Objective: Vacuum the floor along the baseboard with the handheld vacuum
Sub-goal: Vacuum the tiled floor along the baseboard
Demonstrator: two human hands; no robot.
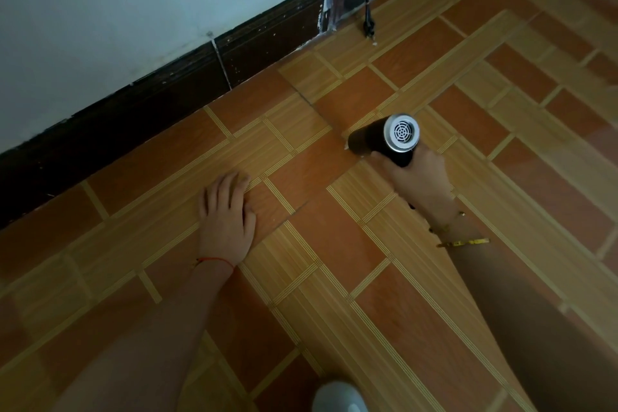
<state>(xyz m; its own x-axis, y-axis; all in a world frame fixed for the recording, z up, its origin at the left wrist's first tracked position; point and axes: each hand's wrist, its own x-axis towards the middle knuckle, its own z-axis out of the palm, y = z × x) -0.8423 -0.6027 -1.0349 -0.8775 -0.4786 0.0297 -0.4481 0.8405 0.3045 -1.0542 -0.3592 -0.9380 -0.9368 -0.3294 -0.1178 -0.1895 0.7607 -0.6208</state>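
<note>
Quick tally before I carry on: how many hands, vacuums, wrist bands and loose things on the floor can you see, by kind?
Hands: 2, left hand flat on the floor, right hand holding the vacuum
Handheld vacuum: 1
Wrist bands: 3, red string on the left wrist, gold bracelets on the right
Black rod by the door frame: 1
White object at bottom edge: 1
Total: 8

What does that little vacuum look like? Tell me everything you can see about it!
The handheld vacuum is a short, dark tube that looks like black plastic. Its near end has a shiny silver ring around a round grille with a web-like pattern. It lies tilted low over the tiled floor, front end pointing left toward the dark baseboard but not reaching it. The right hand grips its handle from below. Whether the front tip touches the floor cannot be told.
</note>
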